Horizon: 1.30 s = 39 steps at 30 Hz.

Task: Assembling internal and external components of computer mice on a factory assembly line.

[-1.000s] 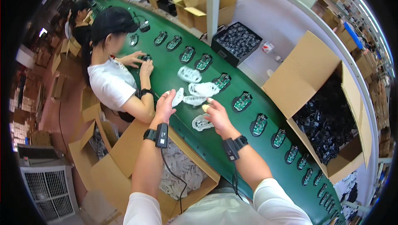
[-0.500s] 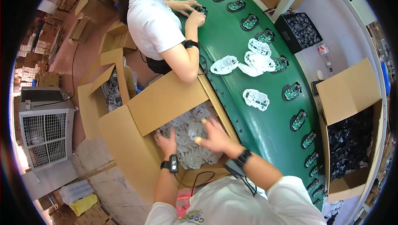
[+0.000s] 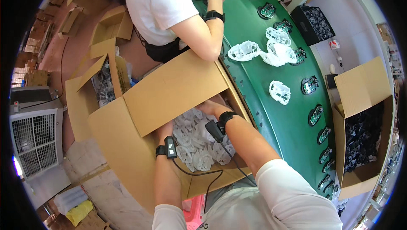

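While both forearms reach down into an open carton (image 3: 118, 145), the left hand (image 3: 166, 128) is mostly hidden under the raised cardboard flap (image 3: 178, 90), and the right hand (image 3: 210, 103) shows only in part at that flap's edge, so I cannot tell whether either is closed on anything. Around and below them lies a jumbled heap of translucent white plastic shells (image 3: 199, 139), filling the carton's visible interior. Each wrist wears a black strap with a small device (a dark cable trails from both). Just beyond the carton runs the green bench (image 3: 292, 141), where one white shell (image 3: 280, 92) lies alone, another (image 3: 244, 51) sits farther up, and next to it a few overlap in a cluster (image 3: 277, 53). Past these, green circuit boards on black bases (image 3: 310, 85) form a curving row. A co-worker (image 3: 163, 14) in white leans over the bench at upper left; across it stand a black bin (image 3: 307, 26) and a carton of black parts (image 3: 364, 86).
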Motion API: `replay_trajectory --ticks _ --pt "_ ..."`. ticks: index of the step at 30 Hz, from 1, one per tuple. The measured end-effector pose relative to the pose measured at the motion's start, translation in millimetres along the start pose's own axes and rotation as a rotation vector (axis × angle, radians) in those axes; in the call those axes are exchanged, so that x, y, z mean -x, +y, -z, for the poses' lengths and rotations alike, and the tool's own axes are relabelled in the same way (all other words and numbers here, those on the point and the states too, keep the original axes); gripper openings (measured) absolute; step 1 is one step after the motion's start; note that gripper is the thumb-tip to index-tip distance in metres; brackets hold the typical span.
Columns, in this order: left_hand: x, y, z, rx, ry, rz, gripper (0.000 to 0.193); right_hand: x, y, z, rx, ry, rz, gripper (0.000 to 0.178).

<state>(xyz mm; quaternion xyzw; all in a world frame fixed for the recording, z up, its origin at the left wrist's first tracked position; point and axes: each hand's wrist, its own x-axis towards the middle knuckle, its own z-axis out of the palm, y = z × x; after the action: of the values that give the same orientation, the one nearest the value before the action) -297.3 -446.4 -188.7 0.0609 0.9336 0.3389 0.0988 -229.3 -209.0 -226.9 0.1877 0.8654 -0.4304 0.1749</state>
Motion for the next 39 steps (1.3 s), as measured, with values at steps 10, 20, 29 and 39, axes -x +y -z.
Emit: replay_trajectory --ticks 10,20,29,39 --pt "9 -94 55 0.497 0.076 0.368 0.056 42 -139 -51 0.164 -0.011 0.035 0.086" --pt "120 -39 107 0.861 0.213 0.516 0.079 140 -165 -69 -0.207 0.203 0.068 0.079" --pt "206 15 166 0.977 0.046 0.376 0.069 233 -196 -43 -0.261 0.228 0.263 0.064" --pt "137 190 183 1.013 -0.211 -0.195 0.084 289 -214 112 -0.157 0.756 0.422 0.061"
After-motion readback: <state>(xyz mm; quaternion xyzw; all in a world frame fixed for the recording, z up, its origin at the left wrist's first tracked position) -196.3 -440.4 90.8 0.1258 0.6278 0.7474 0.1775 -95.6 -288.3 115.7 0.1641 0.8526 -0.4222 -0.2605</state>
